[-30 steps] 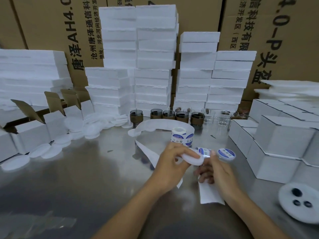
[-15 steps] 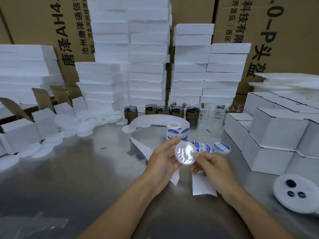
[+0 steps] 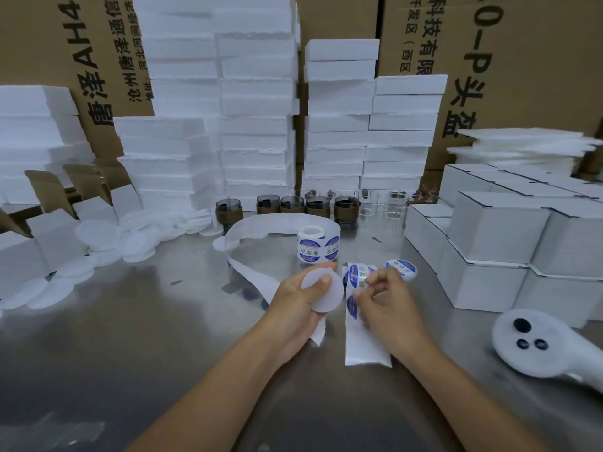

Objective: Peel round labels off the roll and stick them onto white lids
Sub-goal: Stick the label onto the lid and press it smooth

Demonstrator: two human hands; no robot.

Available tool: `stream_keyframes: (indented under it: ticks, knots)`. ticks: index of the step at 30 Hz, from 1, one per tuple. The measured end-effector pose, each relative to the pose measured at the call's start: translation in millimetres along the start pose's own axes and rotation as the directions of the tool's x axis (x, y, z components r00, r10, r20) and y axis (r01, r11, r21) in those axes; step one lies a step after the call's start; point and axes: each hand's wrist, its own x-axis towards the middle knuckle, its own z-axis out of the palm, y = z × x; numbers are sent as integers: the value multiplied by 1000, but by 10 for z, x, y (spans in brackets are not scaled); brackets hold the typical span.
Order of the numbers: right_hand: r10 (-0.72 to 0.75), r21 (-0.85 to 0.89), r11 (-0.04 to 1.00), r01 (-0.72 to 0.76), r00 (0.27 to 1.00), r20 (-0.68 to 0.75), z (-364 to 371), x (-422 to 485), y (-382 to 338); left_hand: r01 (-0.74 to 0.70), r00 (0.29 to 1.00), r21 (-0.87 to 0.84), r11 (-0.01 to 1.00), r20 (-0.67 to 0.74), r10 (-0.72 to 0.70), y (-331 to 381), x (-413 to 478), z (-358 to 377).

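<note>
White plastic fills the left hand (image 3: 298, 300): its thumb lies across the plain face of a white lid (image 3: 324, 293) and its fingers curl behind, clamping the lid just above the steel table (image 3: 130, 321). Beside it, the right hand (image 3: 390, 303) pinches thumb and fingertips (image 3: 375, 279) together on a blue round label on the label strip (image 3: 360, 337), whose bare backing trails toward the person. Just beyond the knuckles a labelled lid (image 3: 402, 269) lies flat, and the label roll (image 3: 318, 245) stands on end, its spent backing looping away left. Farther back, a row of dark glass cups (image 3: 293, 205) with brown bands stands beside clear glasses (image 3: 391, 205); what the cups hold cannot be told. Left, open cartons (image 3: 52, 223) stand with flaps up, interiors hidden, beside a heap of loose lids (image 3: 130, 238). Closed white cartons (image 3: 499, 223) are stacked right, foam slabs (image 3: 254, 125) behind.
</note>
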Motion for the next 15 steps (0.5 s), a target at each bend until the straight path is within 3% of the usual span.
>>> stream_keyframes:
  ticks: [3, 7, 10, 12, 15]
  knots:
    - [-49, -305, 952, 6, 990, -135, -18, -7, 39, 2, 1000, 26, 1000, 3, -2, -12, 5, -3]
    - [-112, -493, 870, 27, 983, -145, -36, -35, 36, -10, 999, -48, 999, 47, 12, 12, 7, -29]
    - [-52, -722, 687, -83, 985, -162, -58, -30, 71, -6, 999, -60, 998, 44, 8, 27, -4, -50]
    - [-2, -795, 599, -97, 992, -122, -55, -33, 83, -2, 1000, -64, 998, 26, 4, 42, -9, -50]
    - [-8, -778, 628, -25, 999, -38, -52, -17, 77, -13, 1000, -82, 997, -18, 12, 63, -6, -37]
